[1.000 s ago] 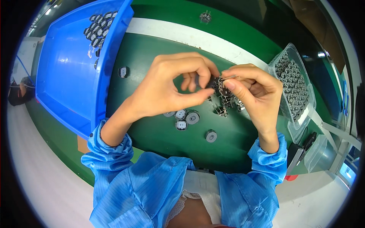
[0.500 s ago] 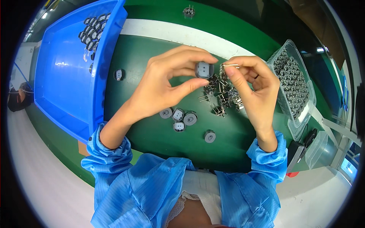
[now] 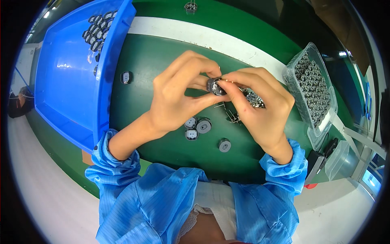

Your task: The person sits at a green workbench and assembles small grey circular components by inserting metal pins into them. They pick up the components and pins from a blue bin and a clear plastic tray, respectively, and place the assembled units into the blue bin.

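Note:
Above the middle of the green mat, my left hand [image 3: 172, 95] pinches a dark grey round plastic housing [image 3: 213, 86] between thumb and fingers. My right hand [image 3: 262, 107] is closed against the housing's right side, its thumb and index finger on a small metal pin piece, mostly hidden by the fingers. Partly behind the right hand lies a pile of loose metal pin pieces [image 3: 254, 99]. Nearer to me on the mat sit several round grey housings [image 3: 204, 125], with one more grey housing [image 3: 224, 145] to their right.
A blue bin [image 3: 106, 77] on the left holds several grey housings [image 3: 97, 30] in its far corner. At the right stands a clear plastic tub [image 3: 334, 99] full of metal pieces. Single parts lie near the bin [image 3: 126, 77] and on the far green strip [image 3: 190, 7].
My right hand has moved left and brought the metal pin piece against the housing. In my left hand the housing has turned, so its pale face no longer faces up.

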The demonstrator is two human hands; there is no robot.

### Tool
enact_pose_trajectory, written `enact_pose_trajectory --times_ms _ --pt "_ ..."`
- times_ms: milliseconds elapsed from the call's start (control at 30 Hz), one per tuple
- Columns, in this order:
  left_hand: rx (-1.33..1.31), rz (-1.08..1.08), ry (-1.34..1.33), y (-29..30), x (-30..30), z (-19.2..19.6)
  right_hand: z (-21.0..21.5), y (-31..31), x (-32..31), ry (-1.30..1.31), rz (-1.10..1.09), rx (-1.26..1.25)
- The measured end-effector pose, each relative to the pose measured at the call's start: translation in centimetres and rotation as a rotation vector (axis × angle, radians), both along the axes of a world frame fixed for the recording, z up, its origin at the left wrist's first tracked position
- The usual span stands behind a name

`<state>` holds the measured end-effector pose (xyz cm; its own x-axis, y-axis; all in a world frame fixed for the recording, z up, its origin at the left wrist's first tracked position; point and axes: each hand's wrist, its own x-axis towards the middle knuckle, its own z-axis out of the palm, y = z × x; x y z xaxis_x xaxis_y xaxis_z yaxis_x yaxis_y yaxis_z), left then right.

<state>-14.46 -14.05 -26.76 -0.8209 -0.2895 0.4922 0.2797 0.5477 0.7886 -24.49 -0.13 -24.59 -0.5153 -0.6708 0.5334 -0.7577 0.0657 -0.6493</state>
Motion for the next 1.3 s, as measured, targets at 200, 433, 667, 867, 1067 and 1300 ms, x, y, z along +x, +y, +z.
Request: enact_pose_trajectory --times_ms 200,433,667,867,1067,1300 --pt "-0.028 -0.064 0.039 -0.6 0.4 0.9 0.7 0.4 -1.0 0.197 0.108 -0.027" --pt "0.137 -0.119 -0.024 -1.0 0.3 0.5 1.5 0.2 -1.1 -0.054 0.080 -0.042" --pt "0.092 -0.062 0.069 -0.6 0.3 0.3 1.7 0.4 -0.6 -0.013 0.063 0.019" --pt "-0.088 -0.028 0.175 -0.6 0.1 0.5 1.2 0.5 -0.2 0.043 0.027 0.011" --pt "-0.167 0.014 0.174 -0.5 0.4 0.1 0.6 0.2 0.0 0.408 0.047 -0.016" --pt "-0.307 -0.105 0.215 -1.5 0.4 1.2 1.0 0.5 -0.5 -1.076 0.408 0.189"
